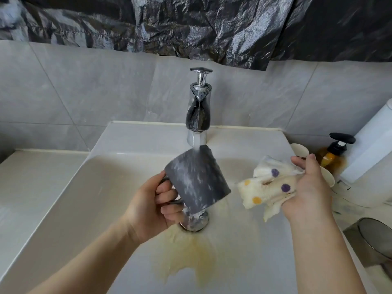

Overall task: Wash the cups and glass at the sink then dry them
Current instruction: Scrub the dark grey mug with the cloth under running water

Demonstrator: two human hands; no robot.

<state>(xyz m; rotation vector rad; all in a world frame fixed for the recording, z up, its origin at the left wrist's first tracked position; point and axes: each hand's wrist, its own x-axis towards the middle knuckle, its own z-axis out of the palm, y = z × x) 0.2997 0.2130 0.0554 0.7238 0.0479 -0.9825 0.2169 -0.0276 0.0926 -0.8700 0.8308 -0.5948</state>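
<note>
My left hand (154,209) grips the handle of a dark grey mug (196,179), tilted with its base up under the running tap (198,115). Water streams over the mug's soapy side and falls toward the drain (194,224). My right hand (311,187) holds a white cloth (269,187) with yellow and purple dots, just right of the mug and apart from it. Two paper cups (300,150) stand on the counter behind my right hand, the nearer one (327,177) partly hidden by it.
The white sink basin (84,198) carries a yellowish stain around the drain. At the right stand an amber pump bottle (333,153), a white roll (371,145) and a metal-rimmed container (375,236). Grey tiles and black plastic sheeting cover the wall behind.
</note>
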